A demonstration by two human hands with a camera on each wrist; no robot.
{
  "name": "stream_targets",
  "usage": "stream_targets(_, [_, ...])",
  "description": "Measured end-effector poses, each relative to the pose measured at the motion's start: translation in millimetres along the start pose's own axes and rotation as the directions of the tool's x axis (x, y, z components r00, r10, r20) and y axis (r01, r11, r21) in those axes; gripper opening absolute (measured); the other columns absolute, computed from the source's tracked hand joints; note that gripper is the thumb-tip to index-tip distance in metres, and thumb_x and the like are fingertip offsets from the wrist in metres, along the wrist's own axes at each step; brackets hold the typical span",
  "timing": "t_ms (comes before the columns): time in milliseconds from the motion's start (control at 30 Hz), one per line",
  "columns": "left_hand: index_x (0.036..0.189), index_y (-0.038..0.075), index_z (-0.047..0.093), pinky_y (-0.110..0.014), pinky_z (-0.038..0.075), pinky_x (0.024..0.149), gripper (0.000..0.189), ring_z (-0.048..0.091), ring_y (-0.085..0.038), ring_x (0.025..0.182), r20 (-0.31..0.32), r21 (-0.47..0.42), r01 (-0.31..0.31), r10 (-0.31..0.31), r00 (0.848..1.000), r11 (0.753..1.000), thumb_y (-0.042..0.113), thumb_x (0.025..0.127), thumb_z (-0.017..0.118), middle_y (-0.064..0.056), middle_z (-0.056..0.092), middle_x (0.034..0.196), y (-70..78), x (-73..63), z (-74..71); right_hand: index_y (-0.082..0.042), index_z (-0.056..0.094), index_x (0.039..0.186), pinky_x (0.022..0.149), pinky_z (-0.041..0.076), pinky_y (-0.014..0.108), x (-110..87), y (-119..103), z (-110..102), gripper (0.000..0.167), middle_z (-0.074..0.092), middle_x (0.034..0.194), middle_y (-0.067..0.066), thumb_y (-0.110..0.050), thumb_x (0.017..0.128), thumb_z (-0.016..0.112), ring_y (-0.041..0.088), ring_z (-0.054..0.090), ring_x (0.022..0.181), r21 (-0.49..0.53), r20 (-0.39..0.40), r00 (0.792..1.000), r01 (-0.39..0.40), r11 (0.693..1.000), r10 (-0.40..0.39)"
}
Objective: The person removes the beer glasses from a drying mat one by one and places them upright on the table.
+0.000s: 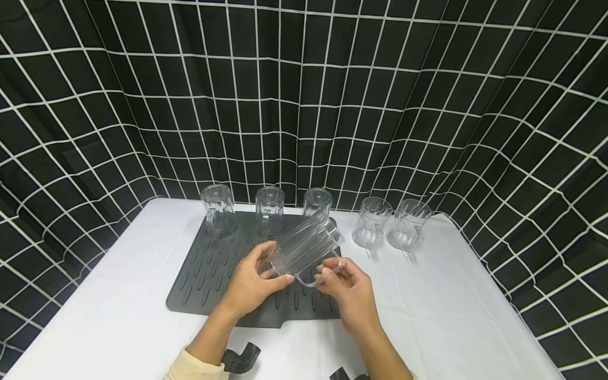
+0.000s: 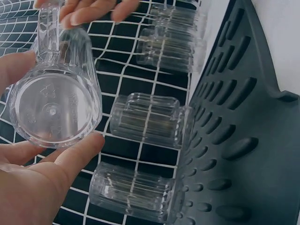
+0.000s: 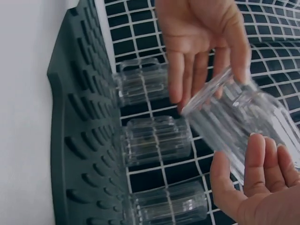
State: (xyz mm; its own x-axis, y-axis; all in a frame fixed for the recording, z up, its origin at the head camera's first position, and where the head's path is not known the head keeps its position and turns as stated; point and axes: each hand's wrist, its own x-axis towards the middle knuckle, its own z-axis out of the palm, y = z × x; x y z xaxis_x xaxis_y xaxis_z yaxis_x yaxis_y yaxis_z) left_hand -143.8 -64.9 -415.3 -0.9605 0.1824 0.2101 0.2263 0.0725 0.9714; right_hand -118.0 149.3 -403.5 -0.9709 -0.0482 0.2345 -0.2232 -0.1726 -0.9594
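A clear mug (image 1: 304, 245) with a handle is held tilted above the mat, its rim end toward the upper right. My left hand (image 1: 256, 279) grips it round the base end, thumb on the near side. In the left wrist view, the round base (image 2: 52, 111) with moulded marks faces the camera. My right hand (image 1: 349, 290) pinches the mug's handle (image 1: 309, 282) with thumb and fingers. Under the mug lies a dark grey drying mat (image 1: 204, 279) with raised oval ribs, partly hidden by mug and hands.
Along the mat's back edge, three clear mugs stand upside down: left (image 1: 219, 211), middle (image 1: 269, 211) and right (image 1: 317, 201). Two more, one mug (image 1: 372, 224) beside another mug (image 1: 408, 226), stand upright on the white table (image 1: 456, 301). A black curtain (image 1: 304, 105) with white grid lines surrounds the table.
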Motion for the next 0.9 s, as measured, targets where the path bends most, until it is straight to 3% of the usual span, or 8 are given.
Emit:
stream_targets(167, [0.144, 0.005, 0.037, -0.038, 0.04, 0.104, 0.083, 0.039, -0.033, 0.133, 0.026, 0.091, 0.014, -0.017, 1.0, 0.996, 0.014, 0.076, 0.083, -0.014, 0.042, 0.142, -0.5, -1.3, 2.3, 0.01, 0.055, 0.104, 0.079, 0.058, 0.044, -3.4, -8.2, 0.8, 0.02, 0.06, 0.1, 0.018, -0.01, 0.1, 0.051, 0.024, 0.064, 0.09, 0.163, 0.083, 0.996, -0.005, 0.987, -0.008])
stream_targets(400, [0.144, 0.003, 0.035, -0.044, 0.037, 0.105, 0.084, 0.045, -0.032, 0.128, 0.052, 0.141, 0.001, -0.008, 0.999, 0.99, 0.011, 0.076, 0.083, -0.016, 0.048, 0.138, -1.0, -1.4, 6.3, -0.002, 0.062, 0.099, 0.085, 0.053, 0.054, -6.9, -13.1, 6.3, 0.026, 0.063, 0.095, 0.01, -0.015, 0.105, 0.04, 0.022, 0.062, 0.09, 0.367, 0.187, 0.982, -0.087, 0.926, 0.018])
stream_targets(633, [0.144, 0.001, 0.034, -0.049, 0.037, 0.106, 0.086, 0.042, -0.034, 0.131, 0.065, 0.192, -0.009, -0.004, 0.998, 0.981, 0.014, 0.075, 0.084, -0.016, 0.046, 0.14, -4.1, -2.8, 10.5, -0.005, 0.064, 0.095, 0.087, 0.051, 0.054, -10.3, -16.4, 10.7, 0.026, 0.064, 0.091, 0.007, -0.016, 0.105, 0.042, 0.02, 0.062, 0.088, 0.387, 0.182, 0.982, -0.12, 0.914, 0.051])
stream_targets(900, [0.146, -0.001, 0.033, -0.045, 0.038, 0.105, 0.087, 0.042, -0.033, 0.13, 0.089, 0.222, -0.017, -0.003, 0.996, 0.975, 0.013, 0.076, 0.083, -0.016, 0.044, 0.142, -7.1, -2.3, 14.4, -0.008, 0.064, 0.081, 0.081, 0.057, 0.044, -14.0, -17.8, 12.6, 0.026, 0.064, 0.076, 0.003, -0.009, 0.102, 0.049, 0.015, 0.064, 0.077, 0.34, 0.166, 0.986, -0.085, 0.937, 0.029])
